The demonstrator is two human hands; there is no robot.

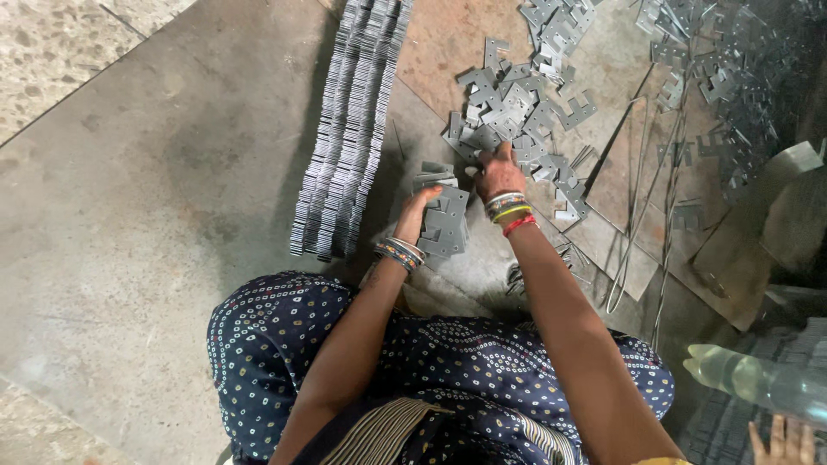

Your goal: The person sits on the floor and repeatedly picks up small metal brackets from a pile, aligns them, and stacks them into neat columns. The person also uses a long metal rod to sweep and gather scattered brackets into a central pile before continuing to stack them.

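Now, from the head camera: left hand (419,209) curled round a small stack of flat grey metal plates (444,222), fingers closed on its near edge, stack resting low over the grey floor sheet (155,198). Right hand (500,170) stretched forward, fingers bent down onto the loose heap of notched plates (517,112), grip itself hidden under the knuckles, so cannot tell what is pinched. Bangles on both wrists. Left of the hands, a long row of neatly stacked plates (349,129). Thin wire rods (642,198) lying to the right.
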